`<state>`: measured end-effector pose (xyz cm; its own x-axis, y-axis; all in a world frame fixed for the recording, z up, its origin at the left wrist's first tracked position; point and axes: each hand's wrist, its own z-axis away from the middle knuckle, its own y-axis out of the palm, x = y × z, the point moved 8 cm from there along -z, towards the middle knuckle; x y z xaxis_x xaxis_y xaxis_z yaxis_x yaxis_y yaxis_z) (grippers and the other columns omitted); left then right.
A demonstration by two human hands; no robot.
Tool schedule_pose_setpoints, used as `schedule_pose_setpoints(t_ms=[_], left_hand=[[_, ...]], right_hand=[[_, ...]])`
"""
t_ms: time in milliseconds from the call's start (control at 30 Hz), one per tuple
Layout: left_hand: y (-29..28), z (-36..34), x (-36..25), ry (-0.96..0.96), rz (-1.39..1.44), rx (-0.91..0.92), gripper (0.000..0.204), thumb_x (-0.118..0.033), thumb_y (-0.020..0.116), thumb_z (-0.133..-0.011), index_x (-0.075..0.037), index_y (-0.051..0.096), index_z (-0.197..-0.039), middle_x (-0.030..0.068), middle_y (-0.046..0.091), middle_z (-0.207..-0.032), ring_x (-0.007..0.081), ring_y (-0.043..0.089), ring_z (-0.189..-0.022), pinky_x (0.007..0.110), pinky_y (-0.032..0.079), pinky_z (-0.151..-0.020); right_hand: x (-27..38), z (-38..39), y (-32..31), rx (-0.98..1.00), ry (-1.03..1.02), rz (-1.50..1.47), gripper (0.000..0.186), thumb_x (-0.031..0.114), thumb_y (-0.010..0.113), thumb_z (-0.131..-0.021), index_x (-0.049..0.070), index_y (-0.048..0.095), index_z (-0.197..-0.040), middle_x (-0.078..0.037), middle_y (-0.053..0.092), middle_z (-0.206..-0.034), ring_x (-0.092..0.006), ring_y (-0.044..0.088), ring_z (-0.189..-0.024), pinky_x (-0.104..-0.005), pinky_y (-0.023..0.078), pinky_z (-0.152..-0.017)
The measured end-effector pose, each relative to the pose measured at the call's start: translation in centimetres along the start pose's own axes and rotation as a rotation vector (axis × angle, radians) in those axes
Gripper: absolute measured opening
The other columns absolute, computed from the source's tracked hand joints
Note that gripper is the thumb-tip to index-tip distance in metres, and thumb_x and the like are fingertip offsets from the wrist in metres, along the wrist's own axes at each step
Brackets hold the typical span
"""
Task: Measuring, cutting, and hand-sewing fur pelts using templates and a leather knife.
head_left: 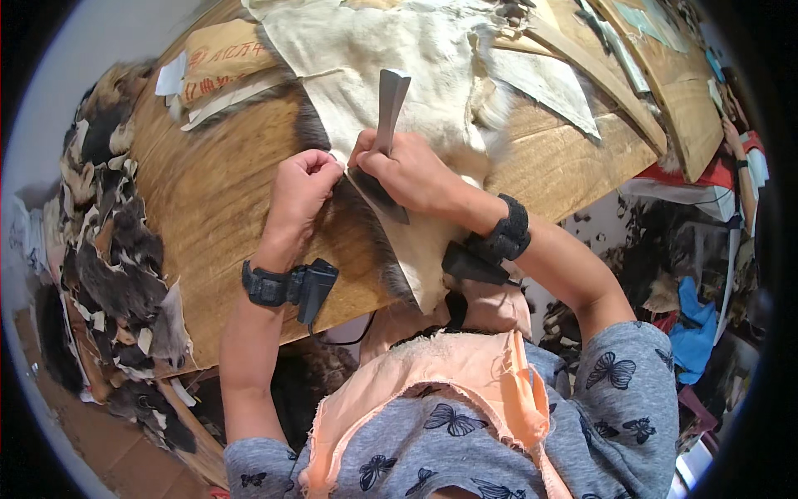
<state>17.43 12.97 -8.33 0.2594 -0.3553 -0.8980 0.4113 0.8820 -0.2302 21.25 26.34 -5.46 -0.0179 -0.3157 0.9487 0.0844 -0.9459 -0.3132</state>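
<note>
A pale cream hide (391, 41) with dark fur along its edges lies over the wooden table (199, 233), its narrow lower part reaching toward my body. My left hand (303, 187) pinches the hide's left edge near the middle. Just right of it, my right hand (403, 175) grips an upright flat grey metal tool (391, 96) on the hide; whether its lower end touches the hide is hidden by my fingers and shadow. Both wrists wear black straps with small devices.
Fur scraps (125, 249) pile along the left. Brown paper patterns (224, 62), pale sheets (540, 91) and long boards (607, 96) lie at the back. Dark scraps and a blue cloth (694, 324) are below right. Another person's arm (740, 175) shows at the far right.
</note>
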Motion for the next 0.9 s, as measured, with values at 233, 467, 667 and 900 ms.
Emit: schedule_pose_setpoints(t_ms=[233,467,667,900], left_hand=[[0.1,0.0,0.3,-0.067,0.108,0.020,0.007,-0.009,0.061,-0.078,-0.005,0.061,-0.072,-0.0067,0.050,-0.060,0.0009,0.039,-0.049,0.016,0.029,-0.043],[0.2,-0.3,0.9,-0.101,0.177,0.071,0.006,-0.008,0.059,-0.079,-0.005,0.060,-0.074,-0.0060,0.050,-0.062,0.0002,0.038,-0.048,0.015,0.026,-0.042],[0.3,-0.4,0.7,-0.130,0.293,0.057,0.008,-0.009,0.060,-0.079,-0.005,0.060,-0.072,-0.0057,0.050,-0.057,0.0010,0.040,-0.046,0.016,0.028,-0.040],[-1.2,1.3,1.2,-0.159,0.130,0.017,0.014,-0.015,0.062,-0.081,-0.005,0.060,-0.072,-0.0049,0.050,-0.058,0.0022,0.042,-0.047,0.017,0.032,-0.043]], right_hand=[[-0.3,-0.7,0.0,0.081,0.049,-0.024,0.024,0.019,0.046,-0.080,0.000,0.060,-0.083,-0.014,0.059,-0.071,-0.0246,0.056,-0.068,-0.0328,0.043,-0.065],[-0.6,-1.2,0.5,0.185,-0.111,0.059,0.027,0.020,0.045,-0.078,0.001,0.063,-0.082,-0.012,0.062,-0.078,-0.0198,0.057,-0.075,-0.0282,0.043,-0.072],[-1.3,-0.7,1.4,0.333,-0.052,-0.112,0.026,0.018,0.047,-0.077,0.000,0.065,-0.081,-0.008,0.064,-0.080,-0.0159,0.057,-0.079,-0.0268,0.043,-0.077],[0.0,0.1,-0.7,0.291,0.001,-0.712,0.024,0.016,0.046,-0.083,0.001,0.065,-0.083,-0.004,0.064,-0.085,-0.0124,0.056,-0.079,-0.0246,0.043,-0.078]])
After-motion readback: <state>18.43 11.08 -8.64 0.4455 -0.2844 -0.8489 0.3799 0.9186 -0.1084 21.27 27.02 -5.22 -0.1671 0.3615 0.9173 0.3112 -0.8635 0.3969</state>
